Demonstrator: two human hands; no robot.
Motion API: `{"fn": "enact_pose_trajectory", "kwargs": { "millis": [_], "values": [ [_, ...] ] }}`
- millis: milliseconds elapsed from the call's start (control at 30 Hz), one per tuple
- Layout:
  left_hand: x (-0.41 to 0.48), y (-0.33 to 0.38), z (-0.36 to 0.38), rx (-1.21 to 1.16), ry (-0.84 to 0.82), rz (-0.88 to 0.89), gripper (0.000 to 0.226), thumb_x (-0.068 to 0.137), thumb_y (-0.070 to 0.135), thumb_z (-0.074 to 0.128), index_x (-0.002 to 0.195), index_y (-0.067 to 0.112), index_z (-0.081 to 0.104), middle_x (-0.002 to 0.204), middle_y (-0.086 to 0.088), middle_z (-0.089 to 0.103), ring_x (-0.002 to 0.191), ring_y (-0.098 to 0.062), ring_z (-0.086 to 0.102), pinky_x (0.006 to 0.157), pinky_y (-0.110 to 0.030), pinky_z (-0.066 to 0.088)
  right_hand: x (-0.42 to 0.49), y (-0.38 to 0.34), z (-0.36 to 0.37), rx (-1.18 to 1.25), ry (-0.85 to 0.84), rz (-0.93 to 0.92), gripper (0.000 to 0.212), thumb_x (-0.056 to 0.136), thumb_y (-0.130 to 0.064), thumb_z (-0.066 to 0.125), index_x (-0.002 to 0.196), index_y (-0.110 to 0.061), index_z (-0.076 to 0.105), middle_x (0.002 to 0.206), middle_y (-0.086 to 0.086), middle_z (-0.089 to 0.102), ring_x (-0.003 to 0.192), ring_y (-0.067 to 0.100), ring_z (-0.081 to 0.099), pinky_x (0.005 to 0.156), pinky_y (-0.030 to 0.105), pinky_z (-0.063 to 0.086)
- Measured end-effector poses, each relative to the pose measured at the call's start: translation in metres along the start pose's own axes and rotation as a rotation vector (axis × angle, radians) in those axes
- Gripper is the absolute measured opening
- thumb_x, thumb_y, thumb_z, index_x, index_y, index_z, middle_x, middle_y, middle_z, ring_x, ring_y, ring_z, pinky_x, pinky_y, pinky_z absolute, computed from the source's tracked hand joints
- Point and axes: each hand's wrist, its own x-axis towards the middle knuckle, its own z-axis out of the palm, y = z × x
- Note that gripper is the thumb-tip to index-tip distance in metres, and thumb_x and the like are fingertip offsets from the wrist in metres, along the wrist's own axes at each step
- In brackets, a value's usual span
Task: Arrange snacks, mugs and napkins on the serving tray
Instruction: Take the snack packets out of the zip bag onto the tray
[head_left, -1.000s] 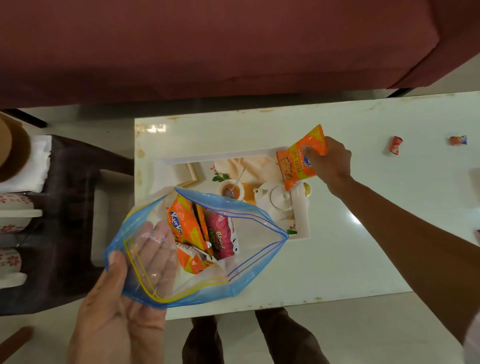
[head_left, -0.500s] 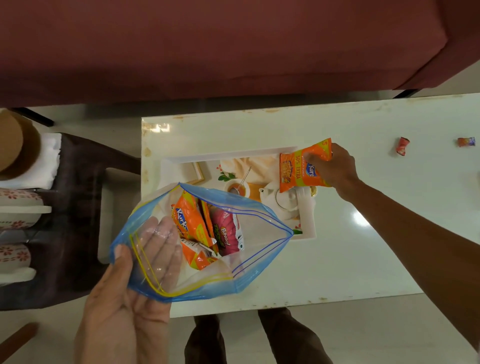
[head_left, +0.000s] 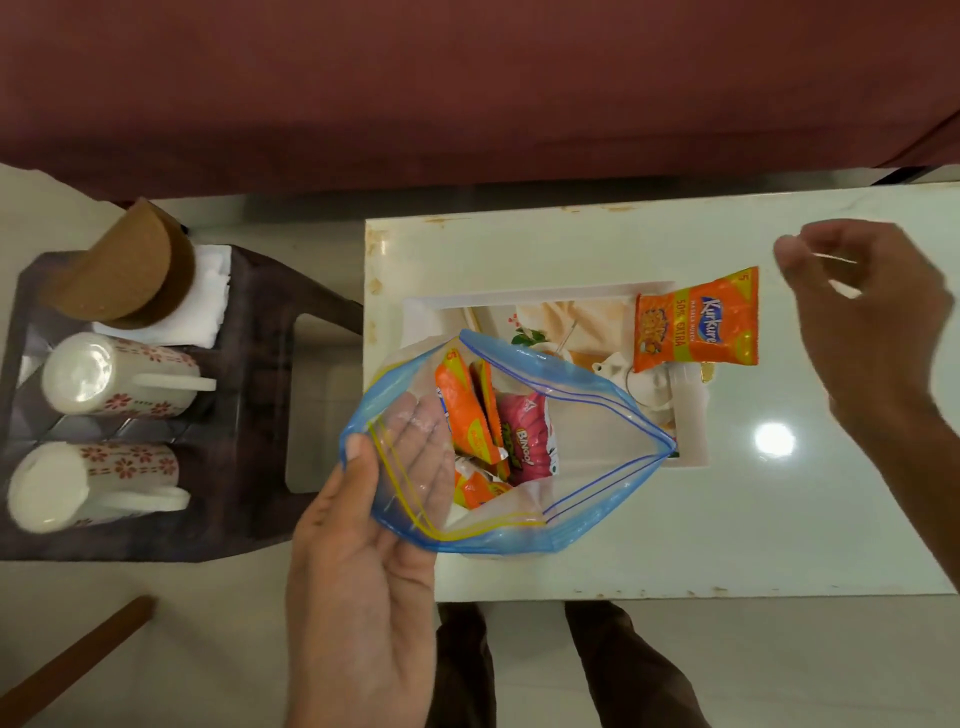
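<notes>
A person stands at the near edge of a glossy white table (head_left: 779, 519), seen from above, dark trouser legs showing below it. The left hand (head_left: 363, 545) holds a clear zip bag (head_left: 597, 415) with a blue and yellow seal, thumb outside and fingers (head_left: 415, 441) slipped inside the near-left lip, clamped on the plastic so the mouth stays spread wide. Inside the bag stand two orange snack packets (head_left: 462, 410) and a pink snack packet (head_left: 530, 441), with another orange one lower down.

The open bag hangs over the serving tray (head_left: 519, 299), a white-rimmed rectangle printed with a teapot picture, lying toward the table's left end. The bag covers most of the tray's near-left part. One orange Kurkure packet (head_left: 696, 322) lies flat across the tray's far-right corner, its right edge overhanging the rim onto the table.

The right hand (head_left: 872, 322) hovers above the table's far-right area, just beside that packet but apart from it, fingers loosely curled with thumb and forefinger close; it holds nothing that can be made out, and it is motion-blurred.

Off the table's left end sits a dark brown stool (head_left: 249, 395). On it lie two white mugs (head_left: 119, 379) with red flower patterns, on their sides with handles pointing right, and beyond them a stack of white napkins (head_left: 208, 301) under a brown half-round holder (head_left: 124, 270). A maroon sofa (head_left: 467, 78) fills the far side of the room.
</notes>
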Motion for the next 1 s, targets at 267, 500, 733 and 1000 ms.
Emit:
{"fn": "enact_pose_trajectory", "kwargs": {
  "millis": [267, 500, 733, 1000],
  "values": [
    [-0.004, 0.004, 0.007, 0.007, -0.01, -0.002, 0.033, 0.085, 0.029, 0.054, 0.099, 0.012, 0.079, 0.105, -0.01, 0.078, 0.095, -0.018, 0.076, 0.064, -0.026, 0.061, -0.154, -0.117, 0.004, 0.075, -0.634, -0.147, 0.015, 0.085, -0.045, 0.066, 0.089, -0.033, 0.075, 0.08, -0.02, 0.074, 0.073, -0.004, 0.069, 0.066, 0.009, 0.052],
    [-0.007, -0.002, -0.003, 0.04, 0.028, -0.003, 0.045, 0.082, 0.026, 0.052, 0.116, 0.002, 0.069, 0.11, -0.012, 0.077, 0.104, -0.022, 0.074, 0.072, -0.025, 0.061, -0.17, -0.119, 0.089, -0.313, -0.679, -0.309, 0.019, 0.091, -0.013, 0.054, 0.073, -0.018, 0.052, 0.061, -0.002, 0.053, 0.06, 0.022, 0.053, 0.054, 0.03, 0.039],
    [-0.002, -0.001, -0.011, 0.05, 0.07, -0.044, 0.038, 0.075, 0.023, 0.054, 0.103, 0.004, 0.072, 0.096, -0.011, 0.08, 0.09, -0.018, 0.077, 0.074, -0.025, 0.061, -0.175, -0.108, 0.11, -0.506, -0.651, -0.231, 0.013, 0.089, -0.007, 0.048, 0.08, -0.018, 0.049, 0.086, 0.007, 0.064, 0.081, 0.032, 0.064, 0.06, 0.031, 0.034],
    [0.006, 0.012, -0.011, 0.039, 0.089, 0.032, 0.039, 0.081, 0.024, 0.054, 0.109, 0.004, 0.071, 0.101, -0.012, 0.079, 0.096, -0.02, 0.076, 0.073, -0.025, 0.062, -0.183, -0.124, 0.109, -0.268, -0.69, -0.182, 0.02, 0.084, -0.021, 0.048, 0.067, -0.031, 0.046, 0.072, -0.009, 0.054, 0.067, 0.017, 0.054, 0.058, 0.027, 0.036]
  ]
}}
